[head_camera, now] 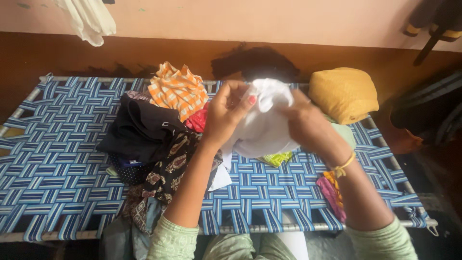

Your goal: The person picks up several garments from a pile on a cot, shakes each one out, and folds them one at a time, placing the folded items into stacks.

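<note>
While both hands pinch it, white cloth [263,126] hangs crumpled.

The white garment [262,125] covers the right hand's [308,126] fingertips, the clothes pile [154,144] hides the woven cot [57,144] beneath it, and the top edge crops a hanging white cloth [89,19].

The white garment [264,127] looks like soft matt cloth, thin and crumpled. The cot [53,159] has flat woven straps, blue and white, slightly shiny, on a dull grey metal frame [308,226]. On the left the black cloth [137,130] looks matt and smooth, the orange checked cloth [177,90] light cotton. Far right, the yellow bundle [344,94] shows a coarser weave. The sleeves [173,243] are pale green textured fabric
</note>
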